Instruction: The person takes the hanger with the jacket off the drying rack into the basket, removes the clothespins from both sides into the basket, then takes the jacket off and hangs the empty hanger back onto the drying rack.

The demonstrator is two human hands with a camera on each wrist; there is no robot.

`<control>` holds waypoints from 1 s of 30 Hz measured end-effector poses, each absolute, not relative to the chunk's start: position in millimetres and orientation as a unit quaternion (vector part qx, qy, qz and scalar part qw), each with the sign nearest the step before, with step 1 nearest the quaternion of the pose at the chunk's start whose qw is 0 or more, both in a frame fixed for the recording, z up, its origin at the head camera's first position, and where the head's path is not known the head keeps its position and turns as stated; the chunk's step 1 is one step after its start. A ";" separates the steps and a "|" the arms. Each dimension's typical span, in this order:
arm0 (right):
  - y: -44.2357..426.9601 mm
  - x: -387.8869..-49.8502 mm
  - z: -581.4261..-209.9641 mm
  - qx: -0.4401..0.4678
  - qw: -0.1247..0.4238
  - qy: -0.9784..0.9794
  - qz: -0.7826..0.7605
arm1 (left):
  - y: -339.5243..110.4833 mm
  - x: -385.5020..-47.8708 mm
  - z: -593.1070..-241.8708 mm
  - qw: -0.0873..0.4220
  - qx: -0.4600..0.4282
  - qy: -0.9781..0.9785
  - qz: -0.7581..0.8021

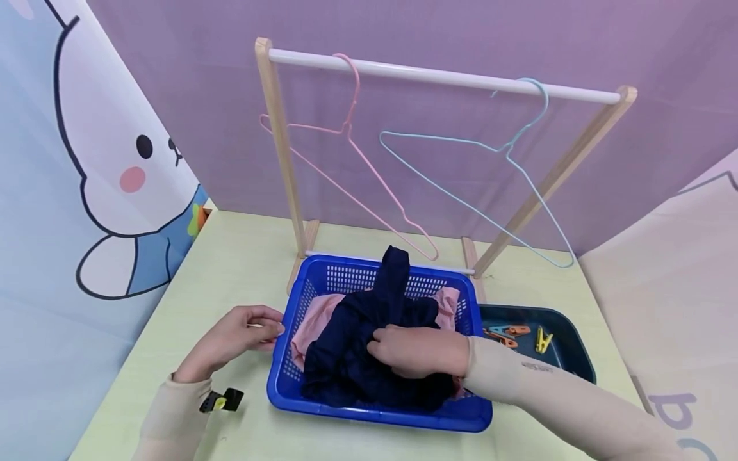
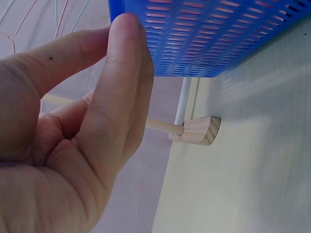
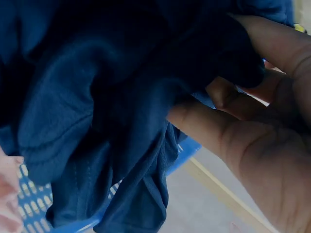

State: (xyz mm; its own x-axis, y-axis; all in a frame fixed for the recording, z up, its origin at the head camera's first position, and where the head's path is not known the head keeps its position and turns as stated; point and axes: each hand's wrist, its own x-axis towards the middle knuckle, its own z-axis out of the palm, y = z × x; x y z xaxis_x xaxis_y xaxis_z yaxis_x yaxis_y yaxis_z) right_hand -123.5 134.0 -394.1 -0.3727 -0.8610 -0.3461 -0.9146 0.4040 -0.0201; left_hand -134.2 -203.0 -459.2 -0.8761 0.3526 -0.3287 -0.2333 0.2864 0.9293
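A dark navy garment (image 1: pixel 363 346) lies bunched in the blue plastic basket (image 1: pixel 380 419), one narrow part of it standing up near the back rim. My right hand (image 1: pixel 418 351) pinches the navy cloth; in the right wrist view its folds (image 3: pixel 97 97) hang from between thumb and fingers. Pink cloth (image 1: pixel 317 320) shows beneath it at both sides. My left hand (image 1: pixel 239 336) is at the basket's left rim, with relaxed fingers. In the left wrist view its fingertips (image 2: pixel 125 29) touch the blue edge.
Behind the basket stands a wooden rack with a white rail (image 1: pixel 444 75). On it hang a pink hanger (image 1: pixel 369 166) and a light blue hanger (image 1: pixel 461 139). A dark tray (image 1: pixel 579 349) with several clothespins (image 1: pixel 543 339) sits to the right, beside the basket.
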 end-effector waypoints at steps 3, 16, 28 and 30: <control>125.4 -132.8 -399.2 -0.546 0.156 0.818 0.094 | -203.1 -134.8 -459.1 0.247 0.038 0.764 0.595; 151.9 -155.4 -356.9 -0.512 0.201 0.826 -0.121 | -203.6 -135.7 -458.4 0.255 0.038 0.759 0.598; 182.4 -219.5 -388.0 -0.413 0.092 0.900 -0.105 | -204.3 -135.4 -458.6 0.255 0.053 0.750 0.608; 185.0 -228.5 -393.8 -0.404 0.112 0.901 -0.112 | -204.8 -134.8 -458.5 0.254 0.054 0.751 0.608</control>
State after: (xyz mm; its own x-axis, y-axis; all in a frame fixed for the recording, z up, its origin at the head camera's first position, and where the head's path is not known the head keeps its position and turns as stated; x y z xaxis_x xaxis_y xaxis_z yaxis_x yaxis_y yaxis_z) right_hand -228.5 185.0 -393.8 -0.6483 -0.7530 -0.1122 -0.7028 0.6487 -0.2920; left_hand -134.8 -204.8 -458.5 -0.8653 0.3891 -0.3162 -0.2282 0.2559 0.9394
